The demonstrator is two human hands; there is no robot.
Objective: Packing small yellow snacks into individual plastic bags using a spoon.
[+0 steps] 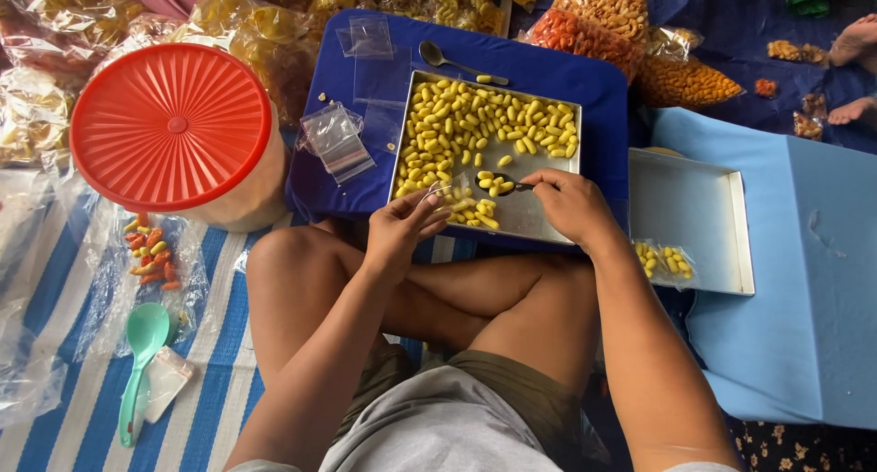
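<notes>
A metal tray point(539, 218) with many small yellow snack pieces point(457, 129) rests on a blue board point(594, 79) in front of my crossed legs. My left hand point(406, 225) holds a small clear plastic bag point(468, 207) open over the tray's near edge; some yellow pieces are in it. My right hand point(571, 202) grips a spoon point(510, 186) carrying a few yellow pieces, its bowl pointing at the bag's mouth.
A second spoon point(452, 63) lies behind the tray. Empty clear bags point(336, 138) lie on the board's left. A tub with a red lid point(172, 125) stands left. At right, another metal tray point(699, 221) holds filled small bags point(665, 262). A green scoop point(142, 358) lies on the striped mat.
</notes>
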